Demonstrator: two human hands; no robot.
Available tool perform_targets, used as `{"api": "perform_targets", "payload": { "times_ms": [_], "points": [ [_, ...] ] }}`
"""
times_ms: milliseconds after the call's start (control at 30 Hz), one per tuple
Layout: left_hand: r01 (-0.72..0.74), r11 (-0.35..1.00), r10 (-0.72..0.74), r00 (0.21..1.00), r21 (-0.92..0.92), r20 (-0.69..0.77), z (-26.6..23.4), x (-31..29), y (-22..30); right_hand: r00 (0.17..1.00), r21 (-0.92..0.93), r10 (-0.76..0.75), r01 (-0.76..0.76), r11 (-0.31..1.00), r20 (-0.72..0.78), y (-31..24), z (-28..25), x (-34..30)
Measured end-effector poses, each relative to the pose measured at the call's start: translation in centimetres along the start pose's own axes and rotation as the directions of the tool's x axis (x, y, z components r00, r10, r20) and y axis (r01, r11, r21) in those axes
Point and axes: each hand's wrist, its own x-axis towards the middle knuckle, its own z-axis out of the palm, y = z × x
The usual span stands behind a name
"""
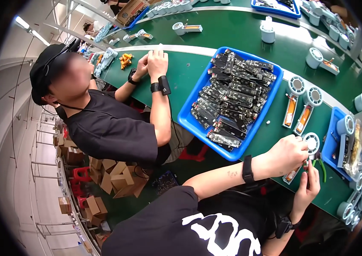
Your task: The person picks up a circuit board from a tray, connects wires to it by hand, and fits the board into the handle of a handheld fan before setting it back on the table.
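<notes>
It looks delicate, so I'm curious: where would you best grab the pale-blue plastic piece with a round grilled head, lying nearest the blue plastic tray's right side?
Probably by the rim of its round head, from above, on the tray side: the long handle looks open, orange inside, and a similar piece lies close on its right.

Bright tube light (32, 31) at upper left, fisheye-bent edges, black corners.

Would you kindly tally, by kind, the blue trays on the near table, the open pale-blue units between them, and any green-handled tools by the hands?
Blue trays: 2
Open pale-blue units: 3
Green-handled tool: 1
Total: 6
</notes>
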Motion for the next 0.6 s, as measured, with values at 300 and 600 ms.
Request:
{"api": "perform_targets", "payload": {
  "times_ms": [300,600],
  "points": [
    [-0.008,1.0,0.007,0.999,-0.016,-0.032,-0.6,0.4,-0.4,0.996,-0.04,-0.083,0.084,0.996,0.024,-1.1,-0.6,1.3],
    [-0.137,0.99,0.137,0.991,0.042,-0.006,-0.9,0.8,-1.2,0.985,0.01,-0.124,0.123,0.992,0.122,-1.2,-1.1,1.8]
  ]
}}
